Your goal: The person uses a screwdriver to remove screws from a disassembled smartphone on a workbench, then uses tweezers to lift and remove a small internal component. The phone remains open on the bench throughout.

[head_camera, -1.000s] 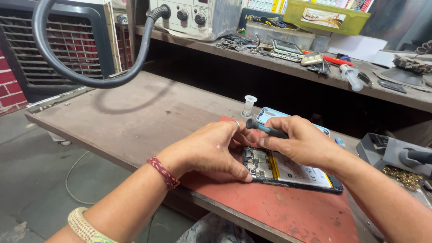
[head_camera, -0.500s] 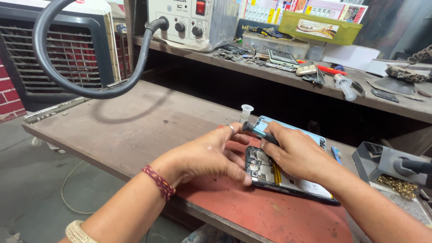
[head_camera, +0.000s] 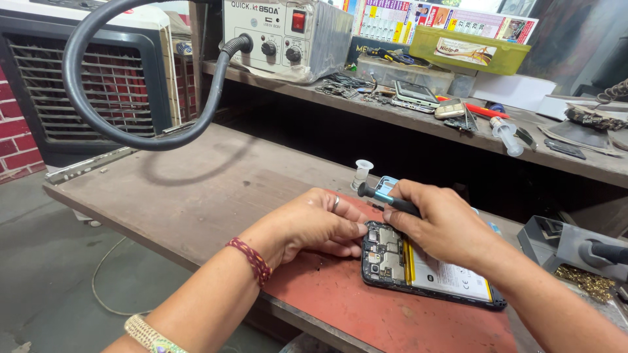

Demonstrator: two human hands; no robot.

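Red mat (head_camera: 366, 314) lies under an open phone (head_camera: 418, 268), its back off and its small parts showing. The left hand (head_camera: 307, 225) presses down beside the phone's top end, fingertips (head_camera: 356, 229) touching its edge. The right hand (head_camera: 441, 225) is clenched around a black screwdriver (head_camera: 386, 197), its tip hidden under the fingers. Since a moment ago both hands have stayed on the phone's top; only the view has shifted. The work there seems not yet finished.

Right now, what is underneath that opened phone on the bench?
A red mat lies under the opened phone, on the brown workbench. The mat directly beneath the phone is covered.
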